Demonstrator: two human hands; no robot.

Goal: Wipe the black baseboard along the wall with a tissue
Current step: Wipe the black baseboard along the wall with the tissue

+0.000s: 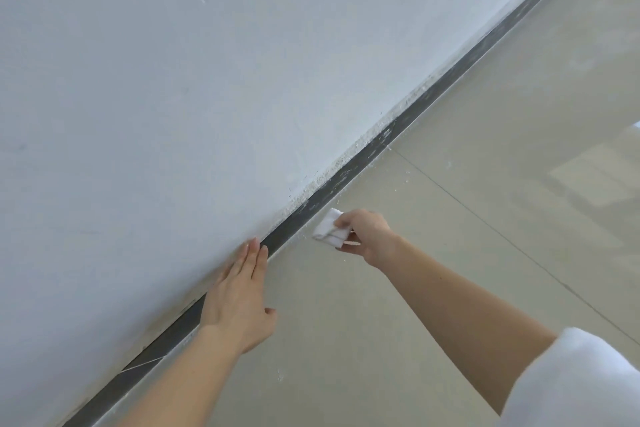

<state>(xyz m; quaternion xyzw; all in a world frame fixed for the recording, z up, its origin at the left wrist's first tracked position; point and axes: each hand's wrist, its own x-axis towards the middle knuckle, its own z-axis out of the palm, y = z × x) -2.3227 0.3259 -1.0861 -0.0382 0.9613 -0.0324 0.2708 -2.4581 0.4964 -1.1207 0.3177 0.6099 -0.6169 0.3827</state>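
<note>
One dusty black baseboard (360, 159) under white wall (173, 80).

Pinching a folded white tissue (328, 228) in the right hand (367, 236), black baseboard (349, 173) just beyond the fingers (343, 222); resting the left hand (239, 298) flat across it.

baseboard (363, 158) btwn wall (173, 80) & floor (450, 253), tissue (329, 227) rt

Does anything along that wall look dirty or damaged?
Yes. Ahead of the tissue, the black baseboard is smeared with whitish dust, its top edge is crusted with white flakes, and specks dot the floor beside it.
</note>
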